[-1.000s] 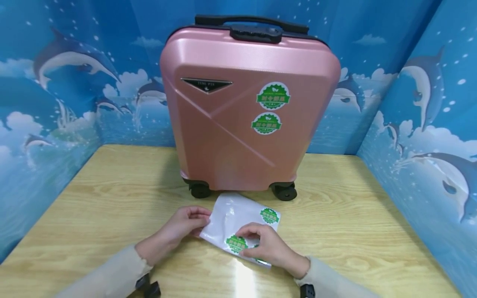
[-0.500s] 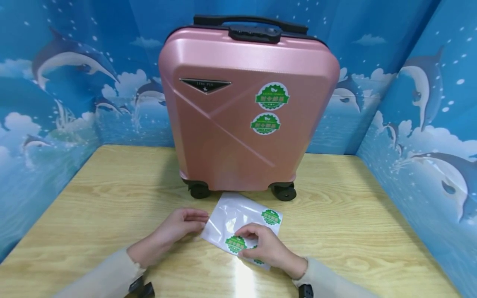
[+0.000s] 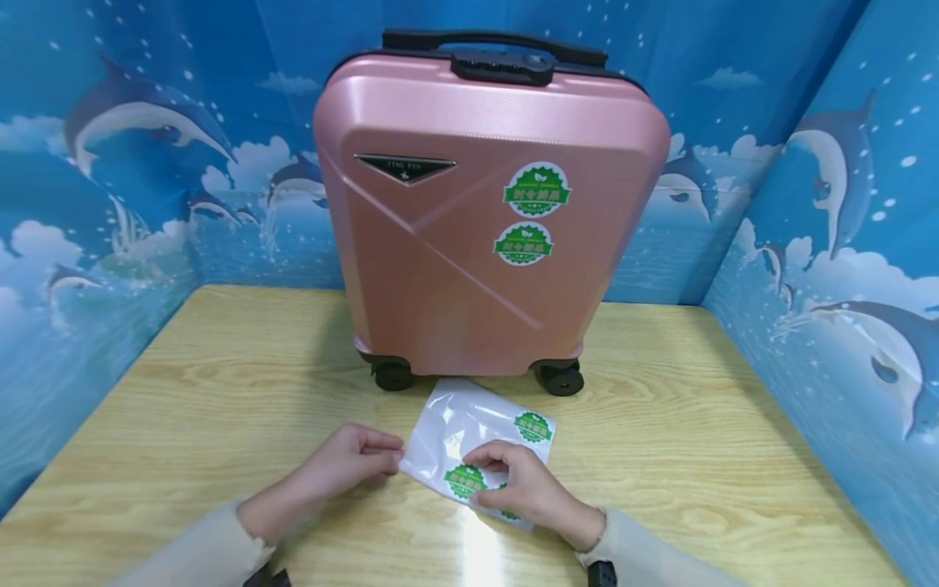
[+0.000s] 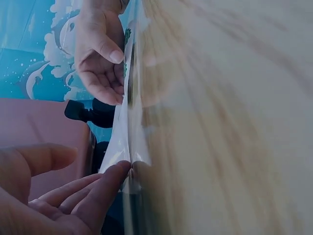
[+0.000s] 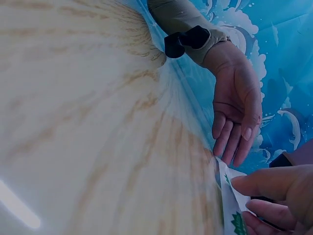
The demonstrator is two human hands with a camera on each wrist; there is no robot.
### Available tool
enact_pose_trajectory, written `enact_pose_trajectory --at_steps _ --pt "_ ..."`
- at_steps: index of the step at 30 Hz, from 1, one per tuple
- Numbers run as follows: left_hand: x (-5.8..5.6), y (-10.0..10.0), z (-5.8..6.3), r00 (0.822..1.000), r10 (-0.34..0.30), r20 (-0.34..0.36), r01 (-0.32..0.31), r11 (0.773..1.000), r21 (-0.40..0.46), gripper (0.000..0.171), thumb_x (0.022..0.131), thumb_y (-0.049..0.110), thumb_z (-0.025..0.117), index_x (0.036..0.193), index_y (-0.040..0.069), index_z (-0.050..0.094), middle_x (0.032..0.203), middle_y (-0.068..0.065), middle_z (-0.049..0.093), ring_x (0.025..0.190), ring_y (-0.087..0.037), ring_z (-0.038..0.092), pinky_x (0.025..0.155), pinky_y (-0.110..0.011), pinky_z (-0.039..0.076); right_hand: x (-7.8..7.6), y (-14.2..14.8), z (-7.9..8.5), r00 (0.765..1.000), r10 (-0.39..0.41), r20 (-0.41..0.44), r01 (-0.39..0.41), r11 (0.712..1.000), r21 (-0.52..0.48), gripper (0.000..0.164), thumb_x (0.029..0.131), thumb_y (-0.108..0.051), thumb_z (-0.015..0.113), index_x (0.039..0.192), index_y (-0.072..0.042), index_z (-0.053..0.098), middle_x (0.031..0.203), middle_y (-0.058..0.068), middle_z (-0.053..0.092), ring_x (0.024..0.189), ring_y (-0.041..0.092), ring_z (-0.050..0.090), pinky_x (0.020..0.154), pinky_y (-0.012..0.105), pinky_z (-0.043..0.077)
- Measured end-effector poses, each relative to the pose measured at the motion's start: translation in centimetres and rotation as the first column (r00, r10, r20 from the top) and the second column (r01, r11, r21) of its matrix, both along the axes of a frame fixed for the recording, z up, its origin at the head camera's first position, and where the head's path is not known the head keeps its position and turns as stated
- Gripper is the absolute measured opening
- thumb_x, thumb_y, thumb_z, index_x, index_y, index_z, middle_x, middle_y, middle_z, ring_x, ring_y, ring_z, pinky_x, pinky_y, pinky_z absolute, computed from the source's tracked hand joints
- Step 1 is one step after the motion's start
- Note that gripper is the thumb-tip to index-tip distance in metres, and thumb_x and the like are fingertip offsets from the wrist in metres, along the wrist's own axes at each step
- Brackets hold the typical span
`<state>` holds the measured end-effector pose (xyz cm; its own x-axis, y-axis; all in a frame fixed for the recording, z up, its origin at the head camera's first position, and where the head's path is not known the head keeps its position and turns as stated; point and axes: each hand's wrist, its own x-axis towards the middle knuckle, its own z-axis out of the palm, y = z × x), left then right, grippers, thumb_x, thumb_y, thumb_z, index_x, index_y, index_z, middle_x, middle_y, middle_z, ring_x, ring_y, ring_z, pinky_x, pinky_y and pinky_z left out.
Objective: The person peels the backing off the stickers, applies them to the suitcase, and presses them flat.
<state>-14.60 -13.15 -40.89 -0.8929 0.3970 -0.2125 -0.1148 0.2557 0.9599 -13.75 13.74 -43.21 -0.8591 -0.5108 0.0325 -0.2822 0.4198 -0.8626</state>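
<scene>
Right hand sits over the lower right part of a white sheet, thumb and fingers bent loosely with a gap between them. Not clenched, no pinch visible; it rests against the sheet. One green sticker shows in that gap; another is partly hidden under the hand. Third sticker is in plain view near the sheet's upper right corner.

Left hand is relaxed, fingers extended, tips at the sheet's left corner. Left wrist view has a fingertip touching the edge and the thumb well apart, so it's not grasping.

Sheet lies flat-ish on the wood-grain table, shiny, with some creases, just in front of a pink suitcase. Suitcase is upright on black wheels, black handle on top, dark triangular badge at upper left of its front. Two more green stickers on that front, upper right: one just above the other. Blue dolphin curtain behind and along both sides.
</scene>
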Motion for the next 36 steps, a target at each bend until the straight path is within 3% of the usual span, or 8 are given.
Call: enact_pose_trajectory --at_steps 9,15,26,36 --pt "0.0 1.6 -0.5 0.997 -0.042 -0.066 0.047 0.997 0.063 0.047 0.084 0.005 0.064 0.120 -0.021 0.048 0.118 -0.032 0.057 0.109 -0.040 0.058 0.086 -0.033 0.052 0.0 -0.1 -0.1 1.000 -0.009 -0.007 0.010 0.999 0.031 0.038 0.071 -0.009 0.079 0.108 -0.005 0.067 0.103 0.003 0.065 0.095 0.016 0.059 0.087 0.026 0.049" --pt "-0.2 3.0 -1.1 0.996 -0.051 -0.069 0.060 0.988 0.142 0.049 0.085 0.002 0.063 0.122 -0.024 0.044 0.118 -0.035 0.055 0.108 -0.041 0.059 0.087 -0.033 0.051 -0.1 -0.1 -0.3 1.000 -0.011 -0.025 0.011 0.999 0.031 0.038 0.071 -0.007 0.078 0.107 -0.004 0.067 0.102 0.003 0.066 0.094 0.014 0.059 0.086 0.026 0.049" --pt "-0.6 5.7 -2.1 0.993 0.113 -0.044 -0.107 0.988 0.108 0.046 0.072 -0.004 0.072 0.112 -0.018 0.056 0.102 -0.028 0.065 0.092 -0.032 0.067 0.077 -0.032 0.056 -0.1 0.0 -0.2 0.999 -0.024 -0.026 0.025 0.999 0.039 0.035 0.072 -0.007 0.077 0.105 -0.004 0.067 0.102 0.003 0.066 0.093 0.014 0.059 0.086 0.026 0.049" --pt "-0.1 6.2 -1.8 0.984 0.177 0.009 -0.177 0.978 0.111 0.038 0.077 -0.009 0.066 0.112 -0.020 0.056 0.098 -0.028 0.066 0.089 -0.028 0.068 0.075 -0.032 0.056 0.0 0.0 -0.2 0.999 -0.028 -0.024 0.029 0.999 0.035 0.034 0.073 -0.007 0.077 0.105 -0.005 0.067 0.103 0.003 0.065 0.095 0.015 0.059 0.087 0.026 0.048"
